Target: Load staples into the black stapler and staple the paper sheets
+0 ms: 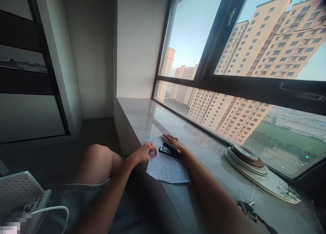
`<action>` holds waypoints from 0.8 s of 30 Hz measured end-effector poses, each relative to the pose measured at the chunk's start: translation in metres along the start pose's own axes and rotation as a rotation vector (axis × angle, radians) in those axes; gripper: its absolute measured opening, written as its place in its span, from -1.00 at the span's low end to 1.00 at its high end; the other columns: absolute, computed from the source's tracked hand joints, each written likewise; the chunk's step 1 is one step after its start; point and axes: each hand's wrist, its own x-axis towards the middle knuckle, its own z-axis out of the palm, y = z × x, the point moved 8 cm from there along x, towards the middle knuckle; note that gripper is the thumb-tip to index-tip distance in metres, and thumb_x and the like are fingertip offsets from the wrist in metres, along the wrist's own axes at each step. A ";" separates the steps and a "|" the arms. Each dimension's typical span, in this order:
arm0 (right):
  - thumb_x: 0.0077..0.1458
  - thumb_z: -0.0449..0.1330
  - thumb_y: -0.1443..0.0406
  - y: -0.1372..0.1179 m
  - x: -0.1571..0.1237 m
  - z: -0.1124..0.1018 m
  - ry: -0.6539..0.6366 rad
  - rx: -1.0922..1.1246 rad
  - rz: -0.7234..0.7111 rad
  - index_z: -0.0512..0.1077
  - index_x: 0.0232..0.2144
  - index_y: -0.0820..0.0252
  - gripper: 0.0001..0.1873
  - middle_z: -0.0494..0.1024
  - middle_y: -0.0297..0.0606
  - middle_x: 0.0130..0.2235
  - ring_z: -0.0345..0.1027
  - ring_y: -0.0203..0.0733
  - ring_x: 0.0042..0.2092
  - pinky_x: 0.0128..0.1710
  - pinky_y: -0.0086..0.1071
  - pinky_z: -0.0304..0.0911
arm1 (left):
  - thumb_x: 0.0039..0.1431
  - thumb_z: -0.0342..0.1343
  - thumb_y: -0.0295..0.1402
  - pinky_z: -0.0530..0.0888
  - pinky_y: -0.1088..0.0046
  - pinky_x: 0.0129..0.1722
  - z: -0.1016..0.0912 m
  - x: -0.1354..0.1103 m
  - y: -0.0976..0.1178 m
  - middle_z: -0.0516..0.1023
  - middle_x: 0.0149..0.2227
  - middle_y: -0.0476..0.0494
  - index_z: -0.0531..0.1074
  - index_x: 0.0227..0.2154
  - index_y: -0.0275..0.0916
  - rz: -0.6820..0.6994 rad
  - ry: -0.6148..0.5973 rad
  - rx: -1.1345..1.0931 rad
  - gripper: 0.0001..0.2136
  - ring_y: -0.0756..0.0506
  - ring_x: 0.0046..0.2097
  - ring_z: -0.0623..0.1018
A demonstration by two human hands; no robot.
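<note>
A sheet of paper point(165, 171) covered in rows of dark writing lies on the grey windowsill, its lower edge slightly wavy. On it rests what looks like a black stapler point(169, 151), with an orange bit at its right end and its two arms spread apart. My left hand point(145, 152) is at the paper's left edge, fingers curved, with thumb and forefinger apart. Stretched out along the paper's top edge, just beyond the stapler, is my right hand point(173, 140). Its wrist is close to the stapler's orange end, and its fingers lie nearly flat.
A stack of plates point(248, 162) stands on the sill at the right, by the window. Keys with a cord point(248, 210) lie nearer, right of my forearm. The sill's front edge point(150, 173) drops beside my knee point(98, 162). A white perforated object point(21, 186) is at lower left.
</note>
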 end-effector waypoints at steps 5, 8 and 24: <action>0.30 -0.01 0.16 0.003 -0.008 -0.006 0.088 0.093 -0.046 -0.03 0.39 0.02 -0.34 0.17 -0.13 0.36 0.03 0.02 0.35 0.29 0.01 0.01 | 0.07 0.16 -0.44 0.38 0.37 0.02 -0.002 -0.002 0.003 0.48 -0.19 -0.11 0.61 -0.33 -0.08 0.033 0.023 -0.001 -0.83 -0.16 -0.04 0.49; 0.27 0.01 0.18 0.009 -0.014 -0.006 0.101 0.139 -0.056 0.01 0.38 0.08 -0.34 0.19 -0.09 0.34 0.07 0.00 0.34 0.30 -0.01 0.02 | 0.07 0.18 -0.43 0.39 0.38 0.01 0.000 -0.001 0.006 0.52 -0.24 -0.11 0.61 -0.35 -0.09 0.053 0.012 -0.030 -0.85 -0.17 -0.06 0.50; 0.07 0.27 -0.02 -0.065 -0.076 -0.051 -0.050 0.344 -0.091 0.45 -0.11 0.18 -0.53 0.54 -0.16 -0.18 0.36 -0.13 -0.22 -0.23 -0.34 0.23 | 0.32 0.01 -0.19 0.07 -0.03 0.34 0.052 0.011 0.004 0.23 0.33 -0.28 0.36 0.20 -0.13 0.056 0.072 0.286 -0.58 -0.31 0.37 0.17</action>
